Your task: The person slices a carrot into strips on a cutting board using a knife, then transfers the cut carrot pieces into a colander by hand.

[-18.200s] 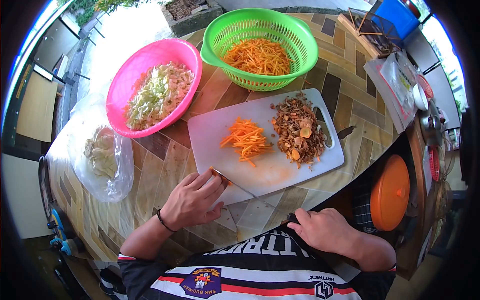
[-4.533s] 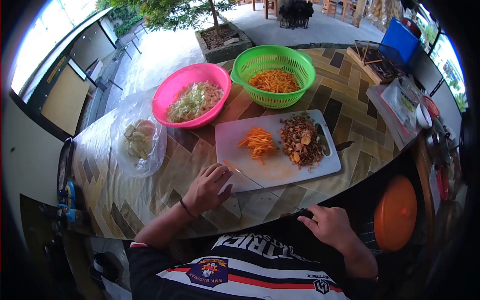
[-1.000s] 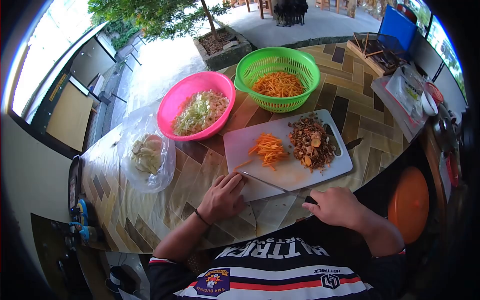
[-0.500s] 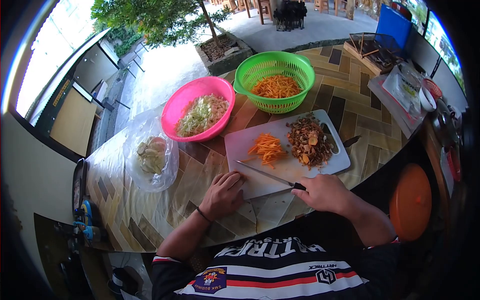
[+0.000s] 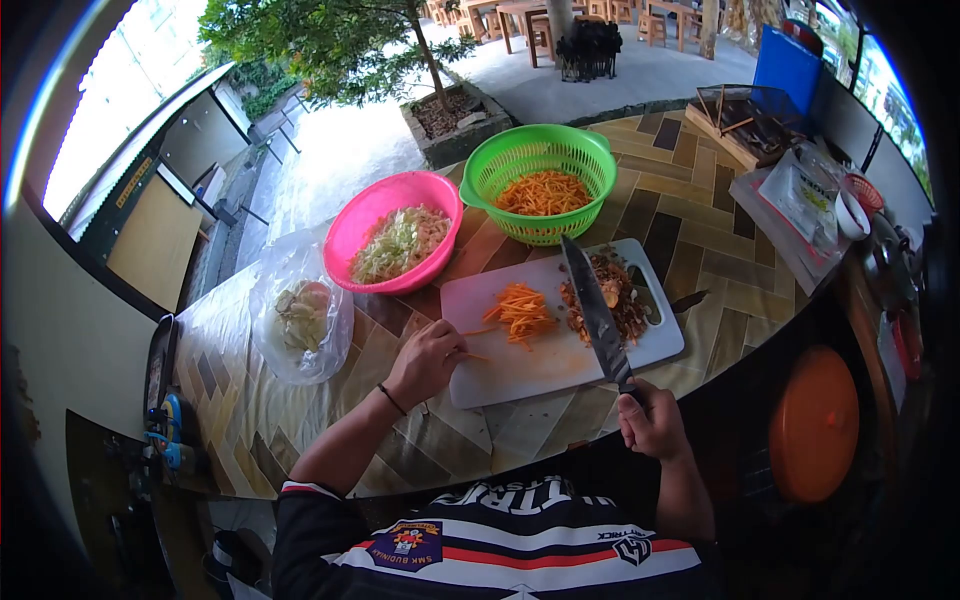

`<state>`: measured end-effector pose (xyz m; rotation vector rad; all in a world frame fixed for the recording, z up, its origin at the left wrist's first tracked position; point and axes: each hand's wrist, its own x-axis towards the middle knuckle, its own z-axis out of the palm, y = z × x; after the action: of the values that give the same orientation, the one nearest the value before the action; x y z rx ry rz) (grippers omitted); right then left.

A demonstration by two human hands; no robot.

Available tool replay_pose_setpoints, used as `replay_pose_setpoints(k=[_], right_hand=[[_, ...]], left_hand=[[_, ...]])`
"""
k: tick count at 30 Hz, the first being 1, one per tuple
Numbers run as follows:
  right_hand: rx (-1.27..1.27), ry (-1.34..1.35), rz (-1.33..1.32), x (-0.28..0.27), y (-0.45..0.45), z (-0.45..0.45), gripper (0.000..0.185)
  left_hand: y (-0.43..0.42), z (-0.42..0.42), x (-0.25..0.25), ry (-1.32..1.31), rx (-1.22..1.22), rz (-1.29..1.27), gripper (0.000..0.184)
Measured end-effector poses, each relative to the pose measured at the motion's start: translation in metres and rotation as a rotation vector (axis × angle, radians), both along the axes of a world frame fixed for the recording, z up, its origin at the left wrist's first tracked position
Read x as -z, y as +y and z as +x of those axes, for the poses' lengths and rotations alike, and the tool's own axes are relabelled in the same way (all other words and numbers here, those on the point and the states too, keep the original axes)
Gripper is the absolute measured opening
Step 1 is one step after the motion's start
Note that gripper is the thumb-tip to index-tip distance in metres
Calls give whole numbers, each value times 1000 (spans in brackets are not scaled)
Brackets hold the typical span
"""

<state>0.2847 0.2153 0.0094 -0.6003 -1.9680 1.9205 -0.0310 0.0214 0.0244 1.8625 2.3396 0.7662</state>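
Note:
In my right hand (image 5: 655,422) is the black handle of a kitchen knife (image 5: 598,318), its broad blade raised and pointing away from me over the right part of the white cutting board (image 5: 560,376). My left hand (image 5: 425,362) is closed at the board's left edge, with thin carrot strips poking out by its fingertips. A small pile of carrot strips (image 5: 522,314) lies mid-board. Right of it, partly hidden behind the blade, is a heap of brown chopped scraps (image 5: 632,308).
Behind the board stand a green colander (image 5: 478,188) of shredded carrot and a pink basin (image 5: 350,222) of pale green shreds. A clear plastic bag (image 5: 335,355) with pale pieces lies left. Far right are a wooden-framed box (image 5: 735,135), plastic packets (image 5: 800,205) and a white bowl (image 5: 850,213).
The knife has gone from lying low across the board to raised, blade pointing away. My left hand has shifted slightly up and left, now with carrot strips at its fingertips.

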Motion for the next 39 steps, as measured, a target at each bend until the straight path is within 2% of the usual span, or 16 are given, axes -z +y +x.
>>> replay_pose_setpoints(k=[3,6,15,18,22,25,26,29,30,33,34,37,39], right_hand=[[53,106,-134,9,3,-2,33],[28,87,-140,7,4,-2,32],[-23,71,-190,10,9,0,31],[-60,50,-187,7,11,0,32],[-84,72,-188,11,14,1,31],[-90,88,-199,10,14,1,30],[-94,90,-202,11,14,1,30],[-97,108,-205,12,14,3,29],[-94,111,-208,13,14,4,28],[-95,131,-204,16,15,6,27],[-102,136,-200,17,14,6,26],[-155,116,-175,12,17,7,26],[-178,90,-182,12,18,8,27]], left_hand=[[9,1,4,20,-73,111,8],[19,4,6,-117,-221,52,7],[21,8,23,219,-200,110,10],[23,9,20,238,-201,53,12],[43,20,-6,17,-287,212,10],[69,20,-12,-39,-183,261,9],[75,19,-12,-40,-159,159,11],[82,33,-6,119,-179,305,15],[80,33,-1,139,-209,329,24],[74,34,13,67,-240,360,36],[71,33,12,105,-214,319,50],[85,43,-5,179,-109,275,57],[98,44,6,148,-43,185,57]])
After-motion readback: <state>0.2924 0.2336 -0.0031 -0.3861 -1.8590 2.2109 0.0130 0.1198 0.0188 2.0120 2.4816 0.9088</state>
